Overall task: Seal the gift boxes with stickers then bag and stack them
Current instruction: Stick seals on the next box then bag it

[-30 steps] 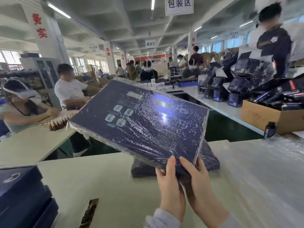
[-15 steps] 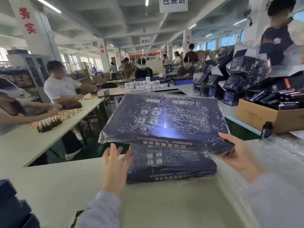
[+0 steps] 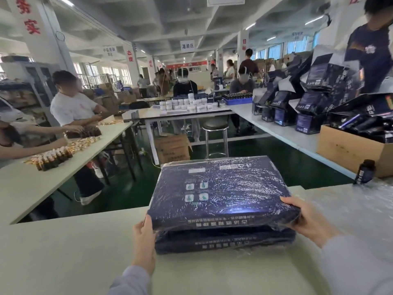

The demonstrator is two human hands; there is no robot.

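Observation:
A flat dark blue gift box in a clear plastic bag lies on top of a second bagged box on the pale table. My left hand presses against the near left corner of the stack, thumb on the top box's edge. On the near right corner of the top box, my right hand grips with its fingers curled over the edge. The two boxes sit nearly square on each other.
Clear plastic sheeting covers the table at right. A small dark bottle stands by a cardboard carton of dark packages. A stool and several seated workers at other tables lie beyond.
The top bagged box came down from the air onto the lower box. My left hand moved from beside the stack onto its left corner; my right hand stayed on the right corner.

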